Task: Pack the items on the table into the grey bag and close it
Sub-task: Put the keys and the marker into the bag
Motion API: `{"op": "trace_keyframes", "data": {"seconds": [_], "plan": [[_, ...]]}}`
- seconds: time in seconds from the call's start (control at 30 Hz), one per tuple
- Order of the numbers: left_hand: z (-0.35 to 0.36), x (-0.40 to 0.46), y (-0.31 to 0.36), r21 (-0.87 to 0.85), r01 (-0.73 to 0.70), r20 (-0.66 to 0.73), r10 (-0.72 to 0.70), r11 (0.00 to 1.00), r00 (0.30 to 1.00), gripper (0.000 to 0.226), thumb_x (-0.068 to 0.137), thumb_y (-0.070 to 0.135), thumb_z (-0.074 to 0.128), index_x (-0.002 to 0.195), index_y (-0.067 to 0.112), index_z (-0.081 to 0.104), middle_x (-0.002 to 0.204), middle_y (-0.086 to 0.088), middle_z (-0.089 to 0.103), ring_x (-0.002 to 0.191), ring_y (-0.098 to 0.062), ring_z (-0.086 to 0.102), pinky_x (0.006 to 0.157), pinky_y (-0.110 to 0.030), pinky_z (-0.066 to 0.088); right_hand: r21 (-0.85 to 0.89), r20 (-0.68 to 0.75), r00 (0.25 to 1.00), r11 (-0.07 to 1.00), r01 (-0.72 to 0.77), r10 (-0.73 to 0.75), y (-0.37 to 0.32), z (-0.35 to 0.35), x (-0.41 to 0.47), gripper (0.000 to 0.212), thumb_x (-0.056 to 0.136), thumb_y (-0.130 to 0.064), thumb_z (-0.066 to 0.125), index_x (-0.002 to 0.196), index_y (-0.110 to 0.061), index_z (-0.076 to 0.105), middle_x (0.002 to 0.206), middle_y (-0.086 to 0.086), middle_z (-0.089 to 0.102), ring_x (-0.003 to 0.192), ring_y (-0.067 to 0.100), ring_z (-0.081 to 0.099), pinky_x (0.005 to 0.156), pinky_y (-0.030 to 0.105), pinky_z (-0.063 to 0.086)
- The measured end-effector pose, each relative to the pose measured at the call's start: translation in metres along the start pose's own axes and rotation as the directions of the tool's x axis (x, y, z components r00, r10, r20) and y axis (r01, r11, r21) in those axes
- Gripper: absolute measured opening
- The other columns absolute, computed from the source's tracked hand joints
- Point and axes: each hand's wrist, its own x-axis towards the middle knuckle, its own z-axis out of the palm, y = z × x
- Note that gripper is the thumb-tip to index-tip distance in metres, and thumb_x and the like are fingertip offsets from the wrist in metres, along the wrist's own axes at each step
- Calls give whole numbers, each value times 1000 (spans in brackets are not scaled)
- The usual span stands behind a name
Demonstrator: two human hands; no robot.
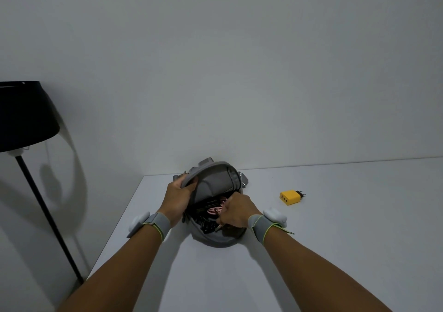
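Bag: the grey bag (217,236) lay on the white table (311,251) near its far edge, by the wall, with its flap (215,179) lifted up and the inside showing.
Left hand: the left hand (178,197) was clamped on the left edge of the raised flap, thumb inside and fingers behind, holding it up.
Right hand: the right hand (236,212) was at the bag's opening, fingers pinched together on a pink cable (219,209) that reached into the bag.
Inside the bag: coils of the pink cable and some dark items (208,225) sat in the open compartment; what the dark items were could not be told.
Charger: a yellow charger (290,197) with black plug pins lay on the table to the right of the bag, apart from it and from both hands.
Wrists: each wrist wore a grey band (260,226) with a white device attached.
Surroundings: a floor lamp (26,115) with a black shade stood to the left of the table.
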Motion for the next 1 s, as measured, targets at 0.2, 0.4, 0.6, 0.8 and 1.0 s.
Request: {"op": "trace_keyframes", "data": {"seconds": [0.2, 0.4, 0.6, 0.8, 1.0], "plan": [[-3, -2, 0, 2, 4, 11, -4, 1000, 1000, 26, 102, 13, 60, 125, 5, 69, 112, -14, 69, 92, -18, 66, 69, -16, 58, -166, -26, 1000, 986, 12, -17, -10, 11, -4, 64, 66, -43, 85, 115, -10, 62, 120, 10, 62, 110, 31, 63, 85, 34, 53], [-4, 0, -2, 8, 2, 16, -2, 1000, 1000, 28, 102, 15, 61, 127, 8, 69, 119, -15, 68, 100, -22, 67, 79, -23, 57, -193, -65, 998, 981, 0, -12, -6, 9, -8, 58, 71, -40, 81, 116, -11, 57, 119, 9, 64, 110, 29, 64, 81, 34, 52], [-6, 0, -1, 1, 18, 24, -18, 1000, 1000, 28, 102, 15, 61, 127, 8, 69, 112, -11, 71, 102, -24, 67, 83, -28, 57, -211, -51, 998, 977, 9, -20, -11, 4, -11, 52, 74, -39, 78, 114, -12, 58, 117, 7, 65, 106, 28, 65, 76, 31, 49], [-8, 1, -3, 1, 20, 17, -20, 1000, 1000, 31, 101, 16, 62, 130, 7, 68, 109, -7, 71, 99, -22, 67, 87, -30, 57, -182, -93, 995, 983, 7, -24, -15, -3, -15, 37, 72, -28, 80, 93, -14, 53, 96, 7, 56, 88, 27, 63, 71, 31, 50], [-6, 1, -2, 10, 16, 17, -17, 1000, 1000, 28, 101, 17, 61, 128, 10, 69, 109, -8, 71, 98, -19, 67, 86, -30, 57, -163, -102, 994, 987, 18, -35, -13, -8, -13, 41, 70, -32, 83, 93, -16, 54, 108, 9, 63, 93, 29, 66, 68, 30, 47]]}}
